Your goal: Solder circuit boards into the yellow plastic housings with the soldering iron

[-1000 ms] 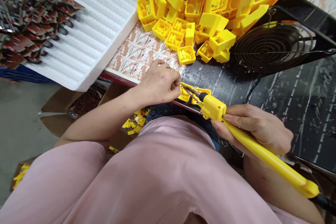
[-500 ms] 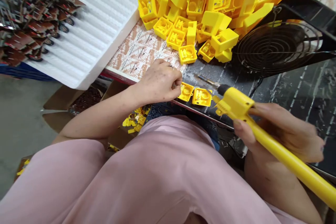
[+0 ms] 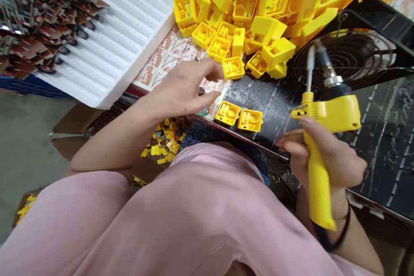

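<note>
My right hand (image 3: 336, 155) is wrapped round the handle of a yellow soldering gun (image 3: 338, 114), whose metal tip points up and away in front of the fan. Over the bench's near edge, my left hand (image 3: 181, 88) has its thumb and curled fingers apart. Its fingertips are close to a small yellow plastic housing (image 3: 233, 67); whether they touch it I cannot tell. A small dark round piece (image 3: 201, 91) shows by the palm, and a small green piece (image 3: 203, 111) lies under the thumb. Two open yellow housings (image 3: 227, 113) (image 3: 250, 120) sit side by side between my hands.
A big heap of yellow housings (image 3: 239, 4) covers the back of the bench. At the right stands a black fan (image 3: 343, 58). A white foam tray (image 3: 129, 30) on the left bears brown circuit boards (image 3: 48, 30) with wires. Below is a box of yellow parts (image 3: 168, 140).
My right hand has swung the soldering gun from pointing left over the housings to pointing up and away, farther right. My left hand has loosened from a closed shape and moved slightly left.
</note>
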Demonstrator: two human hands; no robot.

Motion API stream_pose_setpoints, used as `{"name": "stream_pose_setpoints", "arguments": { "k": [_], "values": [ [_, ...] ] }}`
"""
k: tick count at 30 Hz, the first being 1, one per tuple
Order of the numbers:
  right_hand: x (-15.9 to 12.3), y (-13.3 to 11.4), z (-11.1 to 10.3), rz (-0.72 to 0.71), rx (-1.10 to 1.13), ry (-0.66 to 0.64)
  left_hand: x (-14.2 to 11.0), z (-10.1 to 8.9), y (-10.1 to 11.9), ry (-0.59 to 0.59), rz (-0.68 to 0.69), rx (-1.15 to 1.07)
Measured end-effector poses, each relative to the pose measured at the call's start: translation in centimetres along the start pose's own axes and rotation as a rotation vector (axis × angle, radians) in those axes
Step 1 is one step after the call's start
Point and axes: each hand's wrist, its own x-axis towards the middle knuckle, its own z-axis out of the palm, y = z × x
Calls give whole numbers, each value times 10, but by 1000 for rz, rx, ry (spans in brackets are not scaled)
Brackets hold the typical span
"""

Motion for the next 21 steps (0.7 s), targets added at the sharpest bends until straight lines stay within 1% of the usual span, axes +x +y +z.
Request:
{"name": "stream_pose_setpoints", "arguments": {
  "k": [1, 2, 4, 6, 7, 8, 9, 10, 11, 12, 14, 15, 16, 17, 18, 19, 20, 21],
  "values": [
    [3, 5, 1, -69, -41, 9, -3, -1, -3, 17, 12, -32],
    [7, 9, 2, -149, -88, 49, -7, 1, -4, 16, 36, -58],
    [15, 15, 7, -264, -121, 77, -13, 15, -1, -49, 112, -91],
    [18, 19, 17, -307, -40, 12, -16, 35, 5, -140, 205, -105],
    [18, 22, 23, -326, -4, 4, -17, 42, 7, -174, 215, -77],
    [17, 24, 30, -325, 20, -53, -19, 44, 8, -174, 191, -63],
    [15, 27, 37, -315, 58, -64, -21, 40, 8, -159, 166, -87],
    [13, 29, 44, -303, 85, -72, -25, 31, 8, -151, 149, -117],
    [11, 31, 50, -288, 92, -85, -30, 17, 7, -167, 131, -138],
    [9, 33, 55, -267, 89, -59, -35, 0, 5, -194, 113, -143],
    [6, 33, 63, -240, 53, -21, -43, -39, -7, -281, 26, -50],
    [6, 33, 65, -236, 28, 2, -43, -58, -19, -257, -50, 38],
    [6, 33, 68, -239, 2, 9, -41, -74, -35, -134, -144, 169],
    [7, 32, 69, -246, -21, 12, -37, -88, -54, -63, -219, 331],
    [9, 32, 71, -256, -46, 19, -31, -99, -76, 5, -287, 397],
    [10, 31, 72, -266, -69, 30, -25, -108, -98, 52, -350, 445],
    [11, 31, 73, -273, -89, 41, -19, -114, -120, 78, -439, 536],
    [12, 31, 73, -280, -105, 49, -14, -120, -140, 72, -523, 612]
  ]
}}
